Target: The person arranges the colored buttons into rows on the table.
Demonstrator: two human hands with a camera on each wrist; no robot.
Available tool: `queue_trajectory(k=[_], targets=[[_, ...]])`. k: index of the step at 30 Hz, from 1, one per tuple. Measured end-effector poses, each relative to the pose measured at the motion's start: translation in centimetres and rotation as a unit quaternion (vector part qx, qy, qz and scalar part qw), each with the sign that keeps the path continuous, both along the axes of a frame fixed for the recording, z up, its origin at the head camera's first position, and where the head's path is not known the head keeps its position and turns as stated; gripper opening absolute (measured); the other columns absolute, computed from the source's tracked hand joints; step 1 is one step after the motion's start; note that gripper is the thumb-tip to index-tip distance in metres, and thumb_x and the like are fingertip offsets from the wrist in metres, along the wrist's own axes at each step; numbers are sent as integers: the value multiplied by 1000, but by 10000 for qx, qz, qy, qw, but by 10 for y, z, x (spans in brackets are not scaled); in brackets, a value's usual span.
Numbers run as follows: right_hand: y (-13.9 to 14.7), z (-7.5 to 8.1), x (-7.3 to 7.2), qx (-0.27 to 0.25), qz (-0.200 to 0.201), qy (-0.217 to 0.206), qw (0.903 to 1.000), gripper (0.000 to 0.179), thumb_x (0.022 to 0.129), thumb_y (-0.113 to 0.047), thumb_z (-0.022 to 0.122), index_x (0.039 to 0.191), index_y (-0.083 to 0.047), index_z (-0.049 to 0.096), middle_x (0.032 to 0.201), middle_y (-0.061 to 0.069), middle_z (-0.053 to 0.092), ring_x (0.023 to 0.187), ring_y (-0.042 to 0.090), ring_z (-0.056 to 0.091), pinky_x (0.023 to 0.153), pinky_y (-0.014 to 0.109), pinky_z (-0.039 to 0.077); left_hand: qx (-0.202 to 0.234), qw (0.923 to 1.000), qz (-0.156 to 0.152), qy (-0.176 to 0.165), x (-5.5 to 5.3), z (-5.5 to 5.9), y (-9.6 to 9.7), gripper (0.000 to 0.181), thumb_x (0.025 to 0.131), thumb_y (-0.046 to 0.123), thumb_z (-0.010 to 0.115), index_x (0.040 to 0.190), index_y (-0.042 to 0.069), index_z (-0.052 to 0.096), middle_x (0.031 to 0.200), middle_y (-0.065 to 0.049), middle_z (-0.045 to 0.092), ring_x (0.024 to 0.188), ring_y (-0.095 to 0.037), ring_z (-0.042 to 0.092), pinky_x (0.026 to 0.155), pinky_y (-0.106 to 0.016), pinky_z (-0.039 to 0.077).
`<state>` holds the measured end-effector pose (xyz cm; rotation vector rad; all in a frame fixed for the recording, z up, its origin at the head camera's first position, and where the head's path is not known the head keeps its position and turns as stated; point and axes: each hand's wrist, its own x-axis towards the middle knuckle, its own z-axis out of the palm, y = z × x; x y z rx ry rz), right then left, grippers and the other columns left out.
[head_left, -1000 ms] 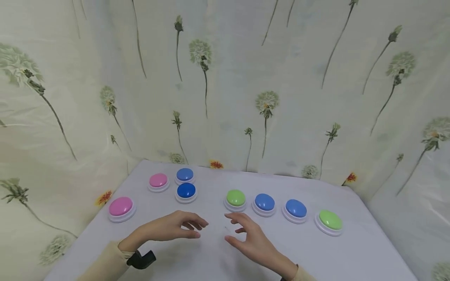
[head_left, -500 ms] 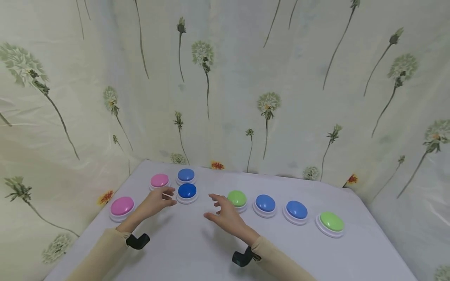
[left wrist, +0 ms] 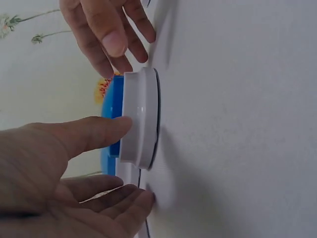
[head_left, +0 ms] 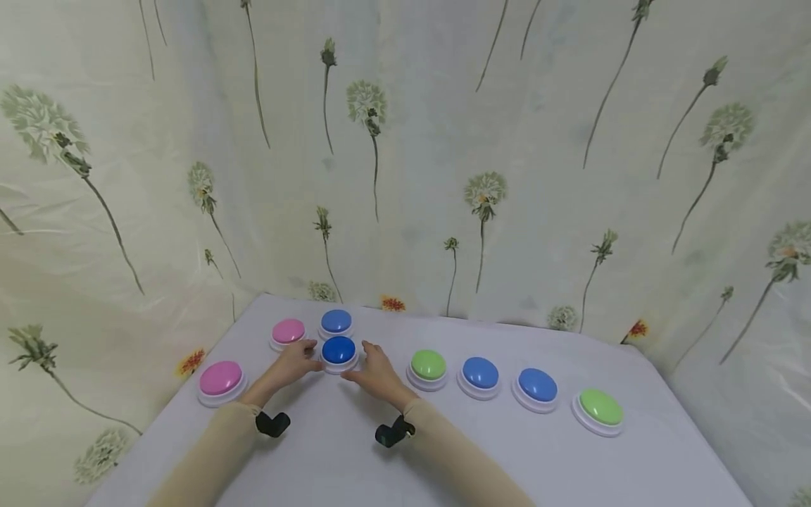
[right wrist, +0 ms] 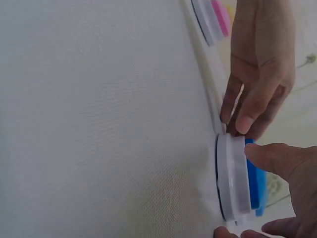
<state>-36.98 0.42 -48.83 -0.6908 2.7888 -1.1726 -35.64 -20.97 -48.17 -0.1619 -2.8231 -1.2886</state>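
Note:
A round push button with a dark blue dome and white base (head_left: pixel 338 350) sits flat on the table between both hands. At its left side is my left hand (head_left: pixel 290 365), fingers relaxed and spread beside the base. My right hand (head_left: pixel 378 373) is at the right side, thumb toward the front and fingers toward the back. In the left wrist view the left thumb overlaps the white base (left wrist: pixel 138 116); the right wrist view shows the right thumb (right wrist: pixel 272 157) by the blue dome. Whether either thumb touches it I cannot tell.
Right behind stands a lighter blue button (head_left: pixel 336 322). Two pink buttons (head_left: pixel 288 331) (head_left: pixel 220 379) are at the left. Along the right runs a row: green (head_left: pixel 428 365), blue (head_left: pixel 479 373), blue (head_left: pixel 537 385), green (head_left: pixel 601 407). A flowered curtain (head_left: pixel 418 141) hangs behind the table.
Both hands have moved forward, away from the body, to the dark blue button. The right hand has also moved left, from near the green button. The buttons stand as before.

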Motion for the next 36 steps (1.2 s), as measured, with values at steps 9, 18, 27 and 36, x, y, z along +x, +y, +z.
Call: queue_trajectory(k=[9, 18, 27, 36], targets=[[-16, -8, -21, -144, 137, 187, 9996, 63, 81, -27, 75, 130, 7, 53, 124, 22, 60, 115, 33, 55, 102, 48, 45, 169, 9985, -522, 77, -13, -5, -2, 59, 79, 6, 74, 131, -10, 52, 130, -28, 56, 122, -43, 54, 102, -51, 45], [-17, -10, -25, -194, 78, 88, 9997, 59, 79, -22, 78, 127, 6, 56, 115, 18, 61, 104, 26, 54, 97, 45, 47, 305, 9989, -361, -20, -13, -7, 0, 61, 77, 10, 78, 131, -4, 54, 131, -24, 57, 124, -41, 53, 104, -51, 43], [-12, -9, -20, -225, 36, 25, 9997, 63, 78, -28, 80, 128, 2, 56, 108, 11, 59, 96, 19, 53, 90, 38, 50, 553, 9964, -636, -37, -7, -4, -2, 68, 75, 14, 81, 132, -6, 51, 132, -25, 55, 124, -42, 51, 104, -52, 43], [5, 8, -7, -160, 113, 239, 9995, 65, 77, -34, 80, 128, -2, 57, 117, 13, 58, 107, 24, 57, 92, 41, 51, 780, 9927, -916, 77, 2, 9, 4, 61, 77, 18, 80, 127, -5, 53, 125, -22, 59, 118, -37, 55, 98, -49, 49]])
